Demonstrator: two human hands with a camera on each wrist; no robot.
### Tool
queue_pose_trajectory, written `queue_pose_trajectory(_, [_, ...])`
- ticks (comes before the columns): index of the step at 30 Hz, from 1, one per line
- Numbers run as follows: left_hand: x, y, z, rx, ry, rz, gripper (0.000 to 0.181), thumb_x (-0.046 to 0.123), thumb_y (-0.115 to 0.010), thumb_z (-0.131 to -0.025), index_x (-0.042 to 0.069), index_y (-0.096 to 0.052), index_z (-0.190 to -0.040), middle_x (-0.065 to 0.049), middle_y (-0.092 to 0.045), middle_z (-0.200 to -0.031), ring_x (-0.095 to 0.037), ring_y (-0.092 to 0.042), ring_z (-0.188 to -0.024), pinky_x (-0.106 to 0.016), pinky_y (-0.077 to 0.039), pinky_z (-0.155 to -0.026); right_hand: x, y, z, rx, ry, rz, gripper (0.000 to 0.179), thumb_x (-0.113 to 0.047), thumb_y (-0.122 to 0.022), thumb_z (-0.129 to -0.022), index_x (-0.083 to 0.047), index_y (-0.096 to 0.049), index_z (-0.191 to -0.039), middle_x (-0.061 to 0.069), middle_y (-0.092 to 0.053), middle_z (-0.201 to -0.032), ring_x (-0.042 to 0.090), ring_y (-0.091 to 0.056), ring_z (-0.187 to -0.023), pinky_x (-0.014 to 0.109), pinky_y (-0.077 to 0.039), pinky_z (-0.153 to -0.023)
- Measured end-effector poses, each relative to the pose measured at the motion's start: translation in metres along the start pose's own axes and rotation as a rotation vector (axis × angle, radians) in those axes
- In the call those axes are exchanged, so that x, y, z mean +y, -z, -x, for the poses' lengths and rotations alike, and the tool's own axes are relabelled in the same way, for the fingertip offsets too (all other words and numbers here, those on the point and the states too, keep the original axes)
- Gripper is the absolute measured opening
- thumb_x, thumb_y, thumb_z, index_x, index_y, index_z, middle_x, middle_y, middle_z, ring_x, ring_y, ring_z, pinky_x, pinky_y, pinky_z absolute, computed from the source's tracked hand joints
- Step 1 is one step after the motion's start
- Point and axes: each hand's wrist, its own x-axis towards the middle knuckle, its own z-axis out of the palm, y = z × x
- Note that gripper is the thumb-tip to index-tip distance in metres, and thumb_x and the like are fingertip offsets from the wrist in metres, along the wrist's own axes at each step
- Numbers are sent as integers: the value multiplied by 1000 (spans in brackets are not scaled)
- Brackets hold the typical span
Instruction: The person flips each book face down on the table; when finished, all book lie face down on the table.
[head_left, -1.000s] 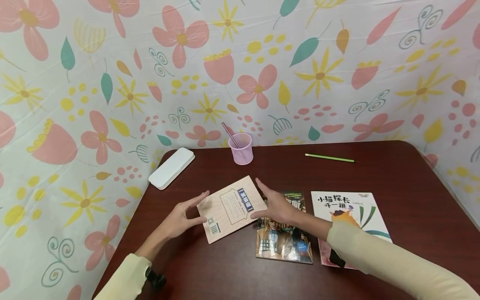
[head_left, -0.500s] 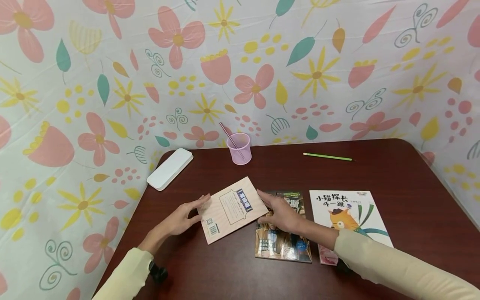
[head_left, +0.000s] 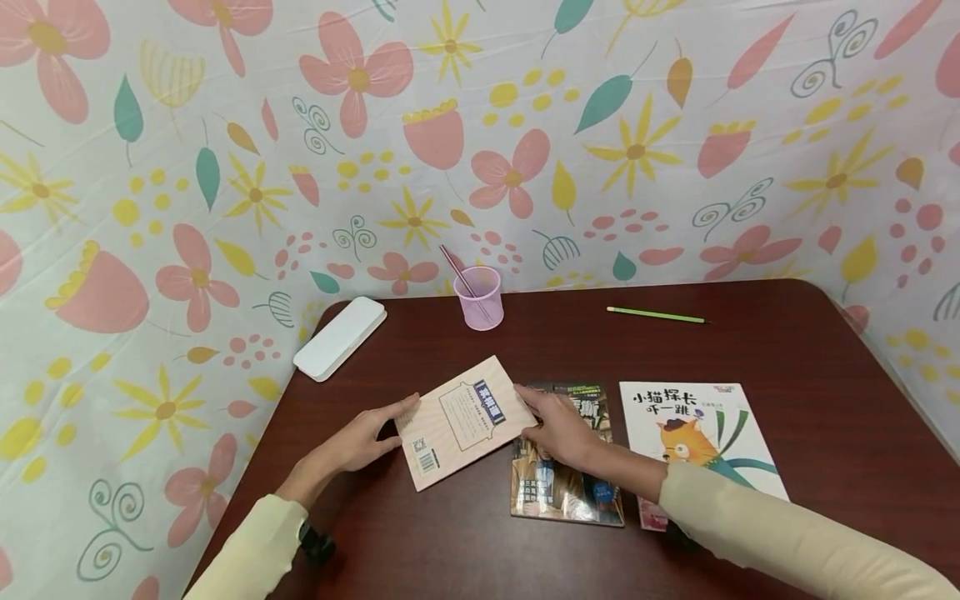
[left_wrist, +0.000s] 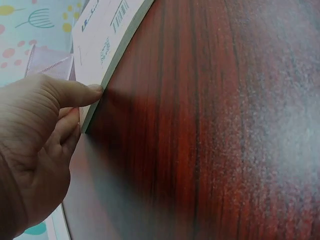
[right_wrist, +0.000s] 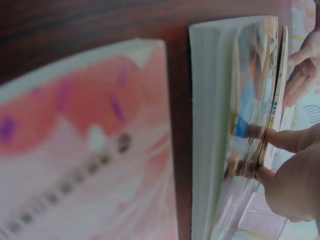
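Cream bk [head_left: 465, 422] is sitting L of centre over the brown table [head_left: 420, 550], back cover w/ barcode + blue title box facing up, turned at an angle so its R end is pointing farther back; can't tell if it's lying flat or slightly raised. L hand [head_left: 365, 439] is pinching its L end: thumb pressing on the edge, other fingers tucking in behind, per L wrist view. R hand [head_left: 562, 425] is gripping the R end, thumb + a fingertip touching the edge w/ a small gap btwn them; rest of those fingers partly hidden.

The bk's R corner is overlapping the L edge of a dark glossy bk [head_left: 558, 504], which is lying under R hand. Just R of that, a white bk w/ orange cat [head_left: 712, 437] is lying face up, partly covered by the pale yellow R sleeve [head_left: 787, 521].

Farther back: white case [head_left: 341, 339] is resting at L edge, lilac cup [head_left: 482, 310] is standing upright w/ a thin stick [head_left: 456, 268] leaning in it, green pencil [head_left: 656, 315] is lying to the R. Floral cloth [head_left: 450, 183] is hanging behind.
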Motion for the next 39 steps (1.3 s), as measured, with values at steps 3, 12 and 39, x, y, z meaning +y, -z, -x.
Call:
queue_pose_trajectory(3, [0,1,2,9,-1,-33,76,2,-74,-99,6,-36,-165,-11,-39,-168,-33,-42,-151,-51,-44,-115,-1,-1,-4,26,16,40,71,15,-78,-86,6,-53,-152,32,-65,-135,6,-59,-52,25,-52,-55])
queue_pose_trajectory(12, [-1,4,12,83,-28,-159,75,12,-86,-91,6,-52,-157,-14,-55,-156,-35,-56,-140,-51,-50,-108,0,1,-23,70,113,160,51,15,-76,-87,0,-71,-136,18,-78,-112,9,-65,-66,25,-49,-56])
queue_pose_trajectory(39, [1,-12,37,222,-22,-209,73,33,-95,-80,12,-68,-145,3,-71,-102,-10,-69,-92,-27,-52,-74,5,10,-85,-160,137,203,45,8,-79,-91,5,-70,-135,22,-75,-122,34,-75,-109,36,-63,-79])
